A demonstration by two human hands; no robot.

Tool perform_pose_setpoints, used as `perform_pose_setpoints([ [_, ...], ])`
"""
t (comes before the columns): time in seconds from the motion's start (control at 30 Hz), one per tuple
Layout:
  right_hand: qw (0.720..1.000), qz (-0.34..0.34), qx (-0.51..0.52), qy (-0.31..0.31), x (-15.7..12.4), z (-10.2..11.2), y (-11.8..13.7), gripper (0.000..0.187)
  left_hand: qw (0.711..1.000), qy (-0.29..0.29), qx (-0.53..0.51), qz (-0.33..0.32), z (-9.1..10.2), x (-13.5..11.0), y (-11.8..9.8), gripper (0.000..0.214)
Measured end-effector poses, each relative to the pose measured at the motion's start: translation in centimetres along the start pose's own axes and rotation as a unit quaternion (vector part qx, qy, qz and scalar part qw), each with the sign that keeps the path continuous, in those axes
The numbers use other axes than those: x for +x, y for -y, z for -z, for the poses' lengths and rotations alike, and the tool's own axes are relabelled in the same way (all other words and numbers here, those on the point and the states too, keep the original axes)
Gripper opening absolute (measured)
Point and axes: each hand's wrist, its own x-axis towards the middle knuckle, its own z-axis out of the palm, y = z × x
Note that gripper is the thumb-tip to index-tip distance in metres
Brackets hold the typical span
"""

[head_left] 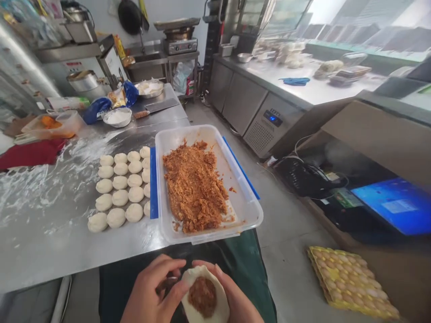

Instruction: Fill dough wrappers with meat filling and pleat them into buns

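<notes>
A round dough wrapper (222, 306) with brown meat filling (202, 296) in its middle is held between my two hands at the bottom of the head view. The thumb and fingers of my left hand (156, 287) pinch its upper left edge. Around its right side curls my right hand (237, 298), with fingertips behind the rim. Just beyond the hands stands a clear plastic tub (247, 211) with a large heap of reddish-brown filling (195, 186). Left of the tub, several pale dough pieces (120, 197) sit in rows on the steel table (60, 251).
Flour is smeared over the table's left part. Farther back are a bowl of white powder (117, 117), a cleaver (161, 106) and a container with orange contents (54, 123). A tray of eggs (350, 282) is at lower right, below a lit screen (397, 204).
</notes>
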Motion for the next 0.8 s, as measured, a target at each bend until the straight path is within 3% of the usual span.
perform_pose_setpoints([
  [0.1,0.994,0.029,-0.101,-0.001,0.8,0.4,-0.2,0.043,0.999,0.037,-0.018,0.017,0.1,0.5,0.0,0.023],
  [0.33,0.958,0.073,-0.270,0.068,1.2,-0.5,0.1,0.042,0.999,0.000,0.006,-0.050,-0.2,0.4,0.6,0.022],
  [0.8,0.917,0.083,-0.383,0.081,0.9,-1.0,0.5,0.038,0.985,0.003,0.092,-0.145,0.0,-0.1,1.3,0.024],
])
